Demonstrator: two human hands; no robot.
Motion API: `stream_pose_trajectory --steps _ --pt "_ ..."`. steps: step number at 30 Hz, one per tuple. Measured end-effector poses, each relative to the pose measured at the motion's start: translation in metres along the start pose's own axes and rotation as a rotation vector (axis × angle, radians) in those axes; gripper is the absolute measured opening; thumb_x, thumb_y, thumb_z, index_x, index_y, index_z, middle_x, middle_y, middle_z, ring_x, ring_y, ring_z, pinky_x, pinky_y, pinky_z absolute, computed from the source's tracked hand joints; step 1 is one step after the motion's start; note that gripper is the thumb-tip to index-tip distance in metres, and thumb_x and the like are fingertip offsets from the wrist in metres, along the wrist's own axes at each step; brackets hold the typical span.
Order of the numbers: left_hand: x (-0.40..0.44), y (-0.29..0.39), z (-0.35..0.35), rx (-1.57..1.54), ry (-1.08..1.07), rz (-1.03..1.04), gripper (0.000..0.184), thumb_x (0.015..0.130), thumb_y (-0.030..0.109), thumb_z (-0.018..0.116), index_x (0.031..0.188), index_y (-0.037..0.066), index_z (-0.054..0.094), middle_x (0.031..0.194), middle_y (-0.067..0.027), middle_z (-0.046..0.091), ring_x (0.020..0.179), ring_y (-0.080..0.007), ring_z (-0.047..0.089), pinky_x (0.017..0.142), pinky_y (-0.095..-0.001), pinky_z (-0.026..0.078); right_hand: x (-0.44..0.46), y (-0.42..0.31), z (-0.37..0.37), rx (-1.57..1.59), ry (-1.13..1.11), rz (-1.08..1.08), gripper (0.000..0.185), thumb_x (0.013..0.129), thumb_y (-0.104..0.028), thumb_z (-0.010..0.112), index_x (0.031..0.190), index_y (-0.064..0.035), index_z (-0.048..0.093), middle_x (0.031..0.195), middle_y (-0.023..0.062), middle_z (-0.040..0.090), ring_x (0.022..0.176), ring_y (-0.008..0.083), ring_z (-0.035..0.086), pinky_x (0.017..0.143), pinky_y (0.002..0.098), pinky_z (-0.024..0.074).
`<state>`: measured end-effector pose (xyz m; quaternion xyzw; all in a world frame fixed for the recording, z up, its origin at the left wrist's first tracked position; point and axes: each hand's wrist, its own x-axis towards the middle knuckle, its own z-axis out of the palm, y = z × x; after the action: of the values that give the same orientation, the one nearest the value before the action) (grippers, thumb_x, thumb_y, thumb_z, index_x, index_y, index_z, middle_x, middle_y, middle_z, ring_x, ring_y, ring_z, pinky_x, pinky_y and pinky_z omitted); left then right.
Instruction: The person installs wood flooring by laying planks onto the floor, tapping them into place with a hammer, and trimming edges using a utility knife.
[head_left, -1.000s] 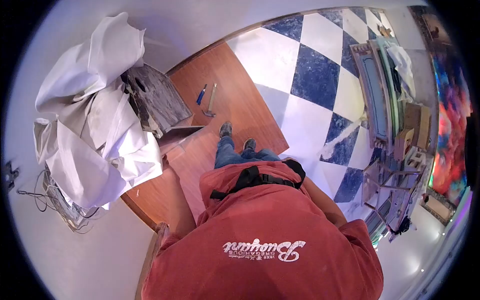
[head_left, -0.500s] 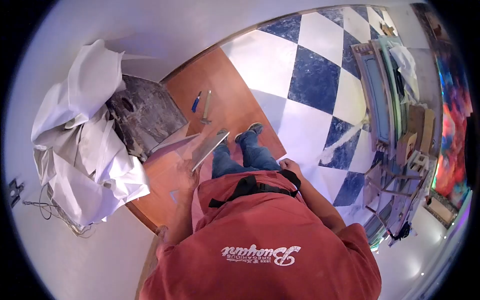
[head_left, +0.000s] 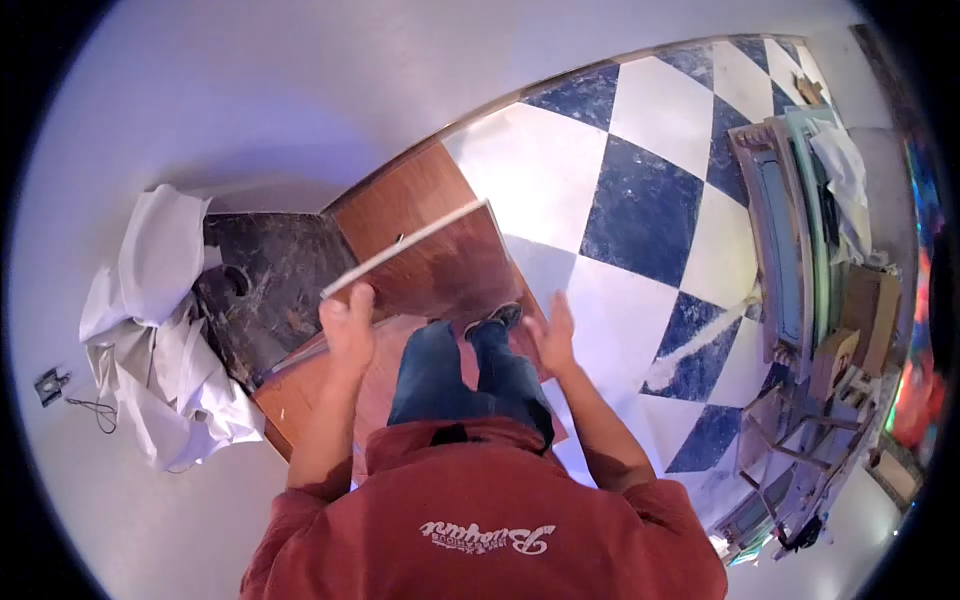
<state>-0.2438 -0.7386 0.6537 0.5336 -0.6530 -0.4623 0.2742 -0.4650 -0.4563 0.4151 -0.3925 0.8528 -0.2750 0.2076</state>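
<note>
A thin, flat board (head_left: 445, 262) with a pale edge and a reddish-brown face stands tilted in front of my legs. My left hand (head_left: 348, 325) grips it near its left end, with the thumb showing; most of the fingers are hidden. To the right of the board, my right hand (head_left: 552, 337) is raised with its fingers apart, and it holds nothing. Just past the board's pale edge, a small dark tip (head_left: 400, 238) shows on the orange-brown wood-look floor (head_left: 405, 195). The rest of that item is hidden.
A dark, stained floor patch (head_left: 275, 280) lies to the left, beside crumpled white sheeting (head_left: 165, 340). Blue and white checkered flooring (head_left: 640, 210) spreads to the right. Framed panels (head_left: 770, 240) lean along the right side, near wooden pieces (head_left: 860, 310). A wall outlet (head_left: 50, 385) is at far left.
The board has swung from nearly edge-on to spread across in front of me, covering the hammer and most of the blue-handled knife. My right hand has come up from beside my hip.
</note>
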Motion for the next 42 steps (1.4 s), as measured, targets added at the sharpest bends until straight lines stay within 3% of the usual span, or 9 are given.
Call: stream_pose_trajectory --steps 3,6,8,11,15,21,25,29,42 --pt "0.082 -0.050 0.030 -0.272 0.001 -0.051 0.057 0.107 0.049 0.060 0.125 -0.005 0.065 0.116 -0.0074 0.070 0.106 -0.0164 0.062 0.094 -0.0372 0.050 0.085 0.035 -0.018 0.156 -0.022 -0.036 0.074 0.099 -0.040 0.068 0.155 -0.0013 0.042 0.157 0.0293 0.044 0.143 0.0493 0.042 0.122 0.0551 0.0286" --pt "0.166 -0.084 0.099 -0.690 0.044 -0.233 0.066 0.107 0.054 0.055 0.140 -0.003 0.055 0.134 -0.0112 0.065 0.121 -0.0215 0.062 0.102 -0.0407 0.050 0.152 0.070 -0.016 0.138 -0.162 0.039 0.058 0.099 -0.044 0.067 0.139 -0.0023 0.058 0.132 0.0306 0.062 0.122 0.0465 0.060 0.105 0.0513 0.0464" --pt "0.220 -0.177 0.144 -0.721 -0.009 -0.315 0.066 0.107 0.054 0.055 0.144 -0.001 0.052 0.139 -0.0118 0.062 0.127 -0.0233 0.060 0.104 -0.0426 0.050 0.185 0.116 0.018 0.103 -0.261 0.151 0.050 0.099 -0.050 0.067 0.111 -0.0023 0.070 0.093 0.0283 0.072 0.089 0.0462 0.071 0.078 0.0503 0.0565" --pt "0.287 -0.353 0.234 -0.742 -0.086 -0.596 0.063 0.107 0.052 0.058 0.146 0.003 0.053 0.143 -0.0110 0.062 0.130 -0.0245 0.060 0.106 -0.0455 0.051 0.228 0.204 0.099 -0.089 -0.319 0.167 0.049 0.098 -0.050 0.068 0.104 -0.0017 0.070 0.087 0.0270 0.071 0.085 0.0472 0.070 0.075 0.0508 0.0543" --pt "0.339 -0.568 0.349 -0.466 -0.214 -0.834 0.043 0.107 0.047 0.060 0.123 0.008 0.066 0.113 -0.0045 0.072 0.096 -0.0168 0.068 0.078 -0.0376 0.058 0.258 0.317 0.239 -0.207 -0.295 0.270 0.053 0.097 -0.054 0.068 0.102 -0.0018 0.071 0.086 0.0291 0.071 0.084 0.0490 0.069 0.073 0.0531 0.0538" --pt "0.420 -0.750 0.447 -0.227 -0.525 -0.692 0.041 0.101 0.050 0.069 0.105 0.010 0.064 0.094 0.0000 0.065 0.074 -0.0137 0.060 0.078 -0.0395 0.060 0.308 0.410 0.423 -0.199 -0.148 0.275 0.051 0.098 -0.052 0.068 0.099 -0.0015 0.071 0.082 0.0264 0.071 0.078 0.0482 0.069 0.069 0.0525 0.0541" --pt "0.463 -0.782 0.482 0.368 -0.368 -0.253 0.066 0.107 0.059 0.047 0.079 0.005 0.071 0.070 -0.0115 0.070 0.066 -0.0263 0.069 0.073 -0.0436 0.055 0.345 0.430 0.496 -0.159 -0.066 0.291 0.051 0.099 -0.050 0.068 0.099 0.0004 0.070 0.081 0.0260 0.071 0.077 0.0461 0.070 0.069 0.0496 0.0546" --pt "0.480 -0.793 0.484 0.305 -0.441 -0.237 0.078 0.106 0.065 0.039 0.078 0.001 0.074 0.072 -0.0181 0.072 0.079 -0.0354 0.074 0.082 -0.0470 0.054 0.367 0.416 0.511 -0.105 -0.041 0.321 0.050 0.101 -0.048 0.066 0.103 0.0010 0.071 0.085 0.0282 0.071 0.080 0.0468 0.071 0.071 0.0507 0.0544" --pt "0.508 -0.792 0.505 0.832 -0.460 -0.137 0.066 0.108 0.061 0.038 0.120 0.009 0.076 0.124 -0.0166 0.073 0.118 -0.0336 0.069 0.099 -0.0494 0.053 0.383 0.443 0.523 -0.096 -0.039 0.296 0.045 0.103 -0.041 0.066 0.099 0.0042 0.070 0.088 0.0282 0.072 0.080 0.0415 0.071 0.074 0.0449 0.0547"
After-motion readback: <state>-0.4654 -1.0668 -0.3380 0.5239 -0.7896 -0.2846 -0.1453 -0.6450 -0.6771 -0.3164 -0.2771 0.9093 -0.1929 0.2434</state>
